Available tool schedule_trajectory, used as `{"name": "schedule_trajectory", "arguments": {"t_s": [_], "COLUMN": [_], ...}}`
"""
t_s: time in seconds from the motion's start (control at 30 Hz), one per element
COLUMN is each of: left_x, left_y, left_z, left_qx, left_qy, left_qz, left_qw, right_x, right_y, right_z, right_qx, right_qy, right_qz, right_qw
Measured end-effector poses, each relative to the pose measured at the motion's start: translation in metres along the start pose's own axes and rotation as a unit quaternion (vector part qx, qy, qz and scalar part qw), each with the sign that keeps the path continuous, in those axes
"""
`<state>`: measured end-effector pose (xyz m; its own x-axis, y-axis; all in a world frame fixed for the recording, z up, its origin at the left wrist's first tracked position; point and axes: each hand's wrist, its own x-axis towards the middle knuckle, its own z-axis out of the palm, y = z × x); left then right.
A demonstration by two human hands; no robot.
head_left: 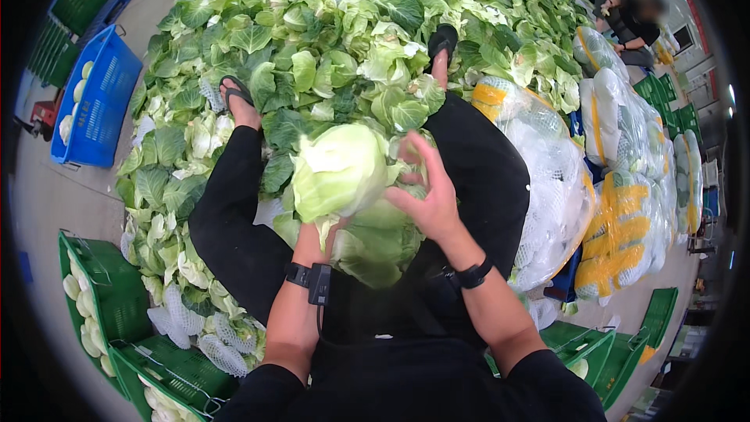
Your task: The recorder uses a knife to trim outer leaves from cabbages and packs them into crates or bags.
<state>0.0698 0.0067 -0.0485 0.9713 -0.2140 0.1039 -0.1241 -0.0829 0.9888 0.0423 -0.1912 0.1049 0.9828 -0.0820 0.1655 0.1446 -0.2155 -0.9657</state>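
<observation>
Holding a pale green cabbage (340,168) near the centre of the frame, the left hand (337,227) had its grip around the underside, fingers mostly hidden. To its right, the right hand (432,199) had its grip spread, holding nothing; whether its thumb touched the cabbage was unclear. Loose leaves (328,31) filled the top; a blue crate (98,109) stood upper left.

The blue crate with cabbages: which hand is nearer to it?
Left. The left hand, holding a cabbage, is right of the blue crate; the right hand is farther right.
</observation>
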Motion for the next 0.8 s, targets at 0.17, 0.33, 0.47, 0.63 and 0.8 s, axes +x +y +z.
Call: {"name": "schedule_trajectory", "arguments": {"t_s": [0.17,0.33,0.47,0.63,0.8], "left_x": [-0.007,-0.006,-0.017,-0.012,-0.009], "left_y": [0.03,0.104,0.058,0.112,0.04], "left_z": [0.004,0.018,0.013,0.019,0.01], "left_qx": [-0.422,-0.507,-0.525,-0.457,-0.586], "left_qy": [0.02,-0.014,0.032,0.045,-0.041], "left_qz": [-0.143,-0.202,-0.2,-0.224,-0.231], "left_qw": [0.895,0.838,0.827,0.86,0.775], "right_x": [0.042,0.034,0.035,0.032,0.031], "right_y": [-0.027,-0.019,-0.03,-0.035,-0.019], "right_z": [-0.021,-0.028,-0.027,-0.054,-0.056], "right_qx": [-0.053,-0.053,-0.076,-0.164,0.141], "right_qy": [-0.257,-0.211,-0.219,-0.244,-0.176], "right_qz": [-0.069,-0.132,-0.183,-0.186,-0.079], "right_qw": [0.963,0.967,0.955,0.938,0.971]}}
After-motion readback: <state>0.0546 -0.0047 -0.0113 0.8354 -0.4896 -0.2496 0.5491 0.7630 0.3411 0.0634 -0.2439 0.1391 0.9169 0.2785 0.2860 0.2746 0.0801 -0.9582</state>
